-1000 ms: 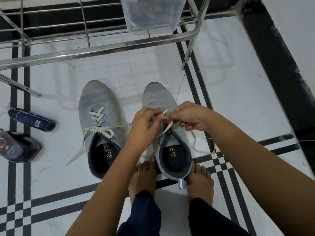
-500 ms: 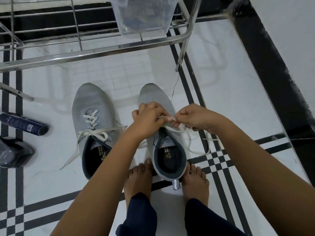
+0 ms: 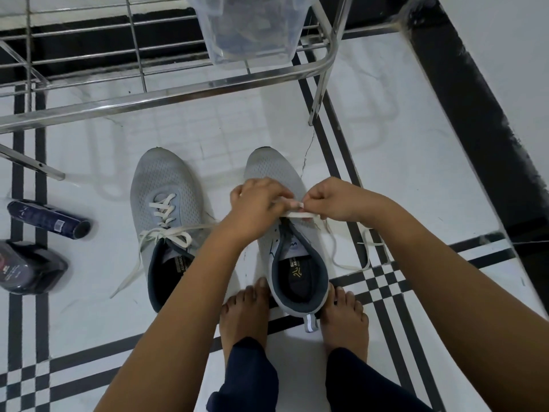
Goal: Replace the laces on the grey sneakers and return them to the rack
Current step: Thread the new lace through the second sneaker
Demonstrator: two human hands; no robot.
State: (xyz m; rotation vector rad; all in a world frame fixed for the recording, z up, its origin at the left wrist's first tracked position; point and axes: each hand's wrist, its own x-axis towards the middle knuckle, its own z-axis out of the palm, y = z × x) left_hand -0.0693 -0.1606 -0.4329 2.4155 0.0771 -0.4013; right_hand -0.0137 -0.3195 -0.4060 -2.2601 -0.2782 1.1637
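**A:** What's the layout, biggest things first?

**B:** The steel shoe rack (image 3: 166, 93) stands beyond the fingers (image 3: 279, 200), with a clear plastic tub (image 3: 246, 31) on its shelf. Both sneakers are on the tiled floor (image 3: 401, 162), not on the rack. One grey sneaker (image 3: 267, 168) lies directly under the fingers, its heel between the person's bare feet. The second grey sneaker (image 3: 166, 185) lies just left of them, laced, its ends trailing loose.

**A:** What changed in the last second?

**B:** The white lace (image 3: 300, 215) ran slack and slanted between the hands. Now the left hand (image 3: 255, 203) and right hand (image 3: 338, 200) have drawn it into a flat, tight band across the top of the tongue. Each hand pinches one side. A free tail loops on the floor to the right of the fingers.

**A:** Meaning?

**B:** I'd judge the lacing has reached the upper eyelets. Tying off and racking remain.

**A:** Anything readable?

**B:** No. Both insoles carry printed logos, too small to read. Far left of the fingers, a dark blue can (image 3: 44, 215) shows a white barcode-like patch. The dark pack (image 3: 29, 266) nearer the person has red and white marks, also illegible.
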